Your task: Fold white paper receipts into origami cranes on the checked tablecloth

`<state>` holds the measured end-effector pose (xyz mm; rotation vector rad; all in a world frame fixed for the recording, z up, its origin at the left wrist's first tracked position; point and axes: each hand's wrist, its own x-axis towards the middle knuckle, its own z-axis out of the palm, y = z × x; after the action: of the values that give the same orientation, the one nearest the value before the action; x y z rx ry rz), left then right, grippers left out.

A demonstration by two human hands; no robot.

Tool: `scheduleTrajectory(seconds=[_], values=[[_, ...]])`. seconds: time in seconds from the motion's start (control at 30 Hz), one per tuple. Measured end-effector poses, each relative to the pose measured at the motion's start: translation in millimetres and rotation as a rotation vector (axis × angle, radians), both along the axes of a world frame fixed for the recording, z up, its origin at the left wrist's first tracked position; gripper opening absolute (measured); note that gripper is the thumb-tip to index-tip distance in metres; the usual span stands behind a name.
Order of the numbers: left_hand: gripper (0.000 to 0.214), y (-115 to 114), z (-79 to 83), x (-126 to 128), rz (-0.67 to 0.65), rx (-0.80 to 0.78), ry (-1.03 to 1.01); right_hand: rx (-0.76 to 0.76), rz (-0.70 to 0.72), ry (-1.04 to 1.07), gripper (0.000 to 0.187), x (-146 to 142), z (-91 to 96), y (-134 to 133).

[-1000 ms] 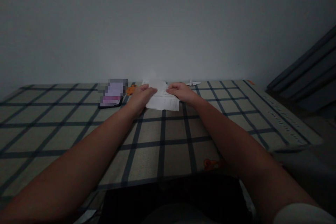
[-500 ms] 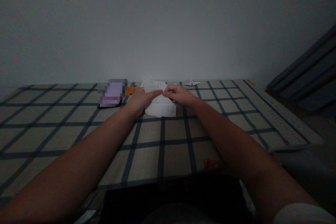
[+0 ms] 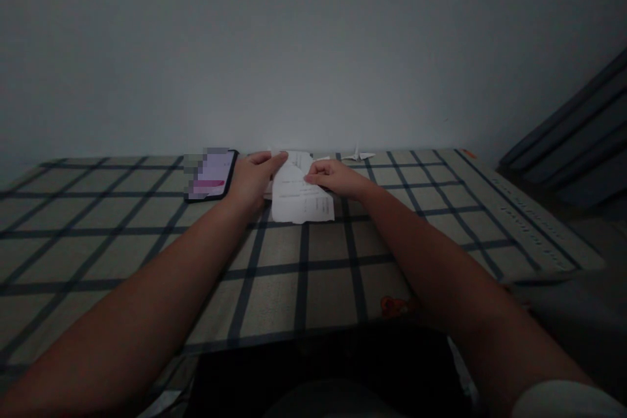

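Note:
A white sheet of paper (image 3: 301, 199) with printed lines is held between my two hands above the checked cloth. My left hand (image 3: 252, 176) grips its left edge, with the thumb near the top of the sheet. My right hand (image 3: 333, 177) is closed at the sheet's right side, pinching it between thumb and curled fingers. The paper has a curved, uneven outline and looks folded or creased; its underside is hidden. Just behind my right hand lies a small folded paper crane (image 3: 360, 155).
A phone (image 3: 213, 176) with a lit, partly blurred screen lies left of my left hand. The checked tablecloth (image 3: 274, 274) covers the table, which meets a plain wall (image 3: 313, 46). An orange item (image 3: 394, 305) sits at the near edge. A dark curtain (image 3: 578, 137) hangs at right.
My left hand has shifted slightly left and away from my right fingertips, its thumb now higher on the sheet. More of the paper's printed face shows. My right hand has barely moved.

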<state>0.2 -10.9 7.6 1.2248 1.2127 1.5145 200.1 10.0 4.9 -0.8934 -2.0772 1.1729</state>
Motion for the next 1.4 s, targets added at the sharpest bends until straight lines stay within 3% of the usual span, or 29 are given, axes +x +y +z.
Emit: scheduleTrajectory(seconds=[0.2, 0.6, 0.83, 1.0, 1.4], values=[[0.033, 2, -0.3, -1, 0.02, 0.025, -0.09, -0.011, 0.007, 0.001, 0.024, 0, 1.2, -2], [0.034, 9, -7.5, 0, 0.058, 0.147, -0.047, 0.028, -0.009, -0.008, 0.025, 1, -0.9, -1], [0.025, 7, -3.1, 0, 0.07, 0.136, -0.18, 0.021, 0.007, -0.022, 0.025, -1, -0.5, -1], [0.031, 8, 0.6, 0, 0.117, 0.111, -0.15, -0.002, 0.014, -0.002, 0.025, -1, 1.4, -4], [0.038, -2, -2.5, 2, -0.139, -0.046, 0.017, -0.043, -0.014, 0.087, 0.022, 0, 0.3, -1]])
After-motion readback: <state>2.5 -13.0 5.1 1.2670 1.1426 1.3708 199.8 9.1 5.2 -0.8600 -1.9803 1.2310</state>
